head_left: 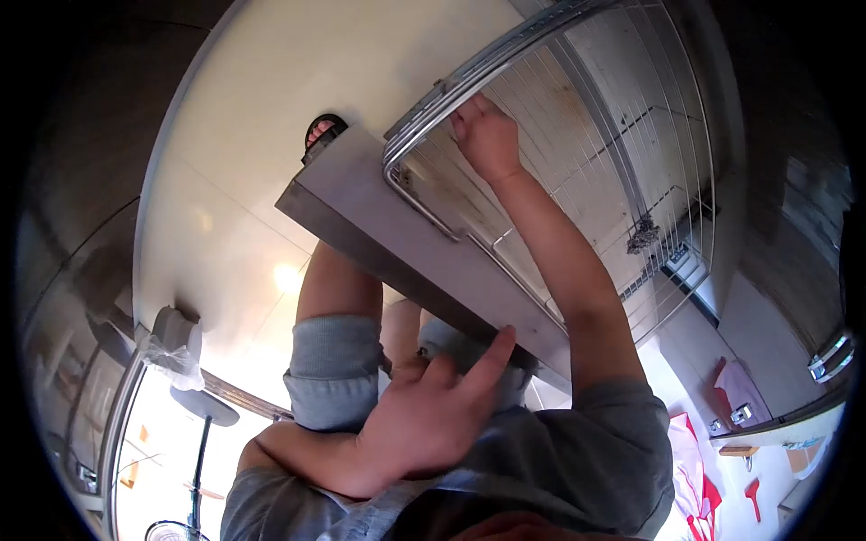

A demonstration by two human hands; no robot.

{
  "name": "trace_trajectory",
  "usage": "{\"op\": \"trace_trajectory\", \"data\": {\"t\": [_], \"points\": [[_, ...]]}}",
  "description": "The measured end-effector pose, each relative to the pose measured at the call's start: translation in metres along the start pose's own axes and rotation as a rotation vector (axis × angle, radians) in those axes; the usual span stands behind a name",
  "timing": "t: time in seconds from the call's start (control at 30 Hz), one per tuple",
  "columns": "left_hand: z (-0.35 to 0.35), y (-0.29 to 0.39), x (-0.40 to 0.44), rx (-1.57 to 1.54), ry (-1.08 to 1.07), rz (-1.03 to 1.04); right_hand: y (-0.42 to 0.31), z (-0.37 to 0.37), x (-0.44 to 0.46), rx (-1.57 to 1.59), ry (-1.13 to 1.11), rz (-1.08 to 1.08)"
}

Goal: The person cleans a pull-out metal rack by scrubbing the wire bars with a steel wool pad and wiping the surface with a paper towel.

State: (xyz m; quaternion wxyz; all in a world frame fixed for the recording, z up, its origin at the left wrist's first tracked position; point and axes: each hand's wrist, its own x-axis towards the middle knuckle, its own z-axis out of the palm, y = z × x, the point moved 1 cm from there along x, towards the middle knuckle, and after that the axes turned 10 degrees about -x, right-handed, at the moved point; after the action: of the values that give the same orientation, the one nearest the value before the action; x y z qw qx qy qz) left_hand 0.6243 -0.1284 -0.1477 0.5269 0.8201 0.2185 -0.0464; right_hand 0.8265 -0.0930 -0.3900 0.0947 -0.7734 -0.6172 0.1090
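Note:
A pull-out wire basket (505, 242) stands drawn out in front of me, with a flat grey drawer front (397, 203) along its near side. Inside the basket, my right hand (487, 140) is closed, its fingertips bent against the wires of the far left corner. Whatever those fingers hold, if anything, is hidden. My left hand (433, 419) is low over my lap, index finger stretched out with its tip at the edge of the drawer front, the other fingers loosely bent. It holds nothing visible. A clump of steel wool (642, 235) sits among the wires at the basket's right.
Pale floor tiles (244, 153) lie to the left, where my sandalled foot (323, 133) shows beyond the drawer front. Dark cabinet fronts (794, 180) rise on the right. A pink and red bag (690, 469) is at lower right, and a black stand (200, 451) at lower left.

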Motion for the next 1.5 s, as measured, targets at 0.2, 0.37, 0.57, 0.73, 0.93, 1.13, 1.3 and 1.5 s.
{"op": "trace_trajectory", "data": {"t": [0.2,0.37,0.57,0.73,0.93,1.13,1.3,1.5], "points": [[-0.005,0.000,0.000,0.023,-0.033,0.045,0.042,-0.019,-0.057,-0.026,-0.003,-0.123],[-0.002,0.002,-0.001,-0.067,-0.095,-0.029,0.037,-0.046,-0.074,-0.051,0.052,-0.199],[-0.007,0.000,0.006,0.028,-0.066,0.056,-0.010,-0.003,0.000,0.054,0.154,-0.193],[-0.006,0.002,0.005,0.040,-0.045,0.056,-0.008,0.002,-0.013,0.021,0.127,-0.157],[-0.004,0.000,0.001,0.037,-0.022,0.088,0.052,-0.022,-0.125,0.131,-0.078,0.072],[0.002,0.002,-0.005,-0.041,-0.039,0.016,0.064,-0.033,-0.147,0.148,-0.019,0.039],[0.000,0.002,-0.001,-0.010,-0.034,0.041,0.017,-0.002,-0.043,0.225,0.153,-0.041],[-0.004,0.001,0.004,0.041,-0.024,0.079,-0.022,0.011,-0.003,0.234,0.180,-0.128]]}}
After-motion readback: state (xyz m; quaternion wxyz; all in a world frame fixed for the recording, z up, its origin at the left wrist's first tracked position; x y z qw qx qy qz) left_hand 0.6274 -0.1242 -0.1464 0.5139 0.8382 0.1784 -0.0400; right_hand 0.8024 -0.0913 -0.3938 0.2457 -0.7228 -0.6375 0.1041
